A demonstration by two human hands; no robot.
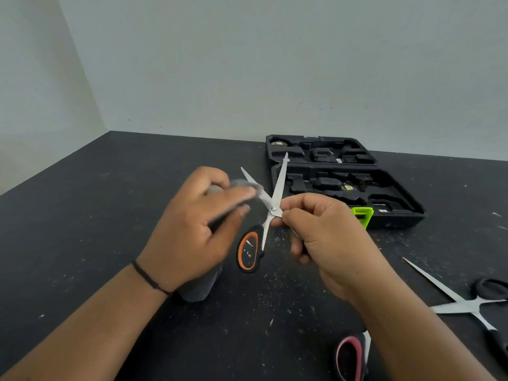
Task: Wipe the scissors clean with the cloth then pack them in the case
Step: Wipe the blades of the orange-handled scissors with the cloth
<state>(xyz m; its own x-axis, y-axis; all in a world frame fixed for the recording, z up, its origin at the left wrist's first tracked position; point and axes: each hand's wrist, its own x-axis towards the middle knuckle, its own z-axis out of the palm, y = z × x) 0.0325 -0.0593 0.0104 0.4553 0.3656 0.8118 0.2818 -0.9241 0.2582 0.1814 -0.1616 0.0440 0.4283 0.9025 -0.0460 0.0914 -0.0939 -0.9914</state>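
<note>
Scissors being wiped over a dark bench (110,215).

An open black case (384,199) lies at one o'clock. The left hand (198,226) pinches a grey cloth (242,185) around one blade of the orange-handled scissors (270,199), held mid-air, blades apart; the right hand (327,232) pinches them just below the pivot.

Black, grey and a few bright accents

We see a black table (110,215) flecked with white specks, a black case (395,196) with a lime-green latch (362,214), silver-bladed scissors (270,199) with a black handle ringed in orange, a grey cloth (242,185), black-handled scissors (467,303), a pink-lined handle (350,356), a dark wristband (149,279) and a pale grey-green wall (275,64).
</note>
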